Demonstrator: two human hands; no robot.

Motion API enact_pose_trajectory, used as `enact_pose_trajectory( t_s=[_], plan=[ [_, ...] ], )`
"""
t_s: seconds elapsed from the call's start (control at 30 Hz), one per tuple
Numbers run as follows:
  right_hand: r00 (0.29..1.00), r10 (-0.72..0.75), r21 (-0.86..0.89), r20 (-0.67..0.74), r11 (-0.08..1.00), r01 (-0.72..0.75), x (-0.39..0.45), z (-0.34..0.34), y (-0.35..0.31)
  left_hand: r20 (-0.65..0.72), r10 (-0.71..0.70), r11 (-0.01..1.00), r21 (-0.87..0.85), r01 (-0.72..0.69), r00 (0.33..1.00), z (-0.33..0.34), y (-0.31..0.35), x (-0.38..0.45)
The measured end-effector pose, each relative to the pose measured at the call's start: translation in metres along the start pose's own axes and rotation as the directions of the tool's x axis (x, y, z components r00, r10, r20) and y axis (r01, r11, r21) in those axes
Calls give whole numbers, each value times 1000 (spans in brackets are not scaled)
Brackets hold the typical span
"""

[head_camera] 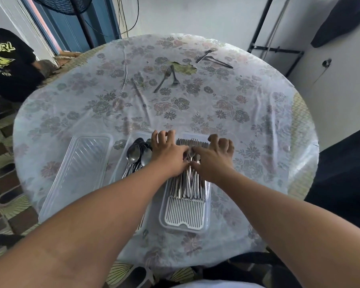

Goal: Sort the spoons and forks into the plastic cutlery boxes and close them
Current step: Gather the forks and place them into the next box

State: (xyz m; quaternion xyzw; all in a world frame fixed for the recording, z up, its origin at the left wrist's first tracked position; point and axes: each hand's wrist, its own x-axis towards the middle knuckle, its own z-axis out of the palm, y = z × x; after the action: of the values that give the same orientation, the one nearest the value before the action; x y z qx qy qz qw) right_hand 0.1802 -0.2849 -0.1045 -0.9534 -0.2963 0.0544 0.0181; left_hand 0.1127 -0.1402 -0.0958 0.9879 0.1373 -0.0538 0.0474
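Both hands over fork box (185, 213): left hand (167, 154) and right hand (213, 157) pinch cutlery (192, 154) between thumbs and forefingers. Spoon box (133, 156) just left. Two loose forks (168, 77) far across table (258, 100).

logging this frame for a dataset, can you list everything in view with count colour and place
forks box: one, clear with white slatted insert, near middle, holding silver forks
spoons box: one, clear, left of the forks box, holding silver spoons
lid: one, clear ribbed, far left on the table
loose forks: two, silver, far centre
loose cutlery: a few dark or silver pieces, far right, kind unclear
tablecloth: one, pale floral, covering the round table
bystander: one, black shirt, left edge
left hand: fingers curled, on the forks
right hand: on the forks, its grip on a small spoon
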Motion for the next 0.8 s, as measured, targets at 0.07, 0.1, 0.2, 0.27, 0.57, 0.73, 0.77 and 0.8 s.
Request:
enact_pose_trajectory(
  t_s=[0.07, 0.1, 0.2, 0.27, 0.57, 0.73, 0.77, 0.8],
  plan=[
    [999, 16, 5, 30, 1000, -16, -3, 2, 2, 56, 7, 1000, 8, -7, 998, 0, -2, -1],
    [999, 24, 14, 27, 1000, -25, -2, 1, 3, 66, 13, 1000, 10, -13, 998, 0, -4, 0],
    [999, 23, -4, 46, 1000, -23, 1, 0, 4, 74, 23, 1000, -10, -23, 997, -1, -7, 2],
    [997, 23, -8, 70, 1000, -23, 0, 2, 5, 84, -11, 998, -61, 16, 996, 1, -6, 1],
    [974, 180, 488, -135, 868, -92, 19, -15, 4, -229, -164, 955, -282, 96, 960, -12, 7, 24],
    [959, 236, 758, -159, 651, -35, 58, -21, 13, -240, -243, 883, -456, 112, 940, -34, 28, 56],
    [960, 231, 792, -159, 611, -16, 66, -24, 17, -234, -272, 851, -512, 120, 933, -37, 32, 64],
    [963, 220, 811, -158, 585, -1, 76, -27, 22, -230, -309, 811, -571, 129, 923, -38, 37, 73]
  ],
)
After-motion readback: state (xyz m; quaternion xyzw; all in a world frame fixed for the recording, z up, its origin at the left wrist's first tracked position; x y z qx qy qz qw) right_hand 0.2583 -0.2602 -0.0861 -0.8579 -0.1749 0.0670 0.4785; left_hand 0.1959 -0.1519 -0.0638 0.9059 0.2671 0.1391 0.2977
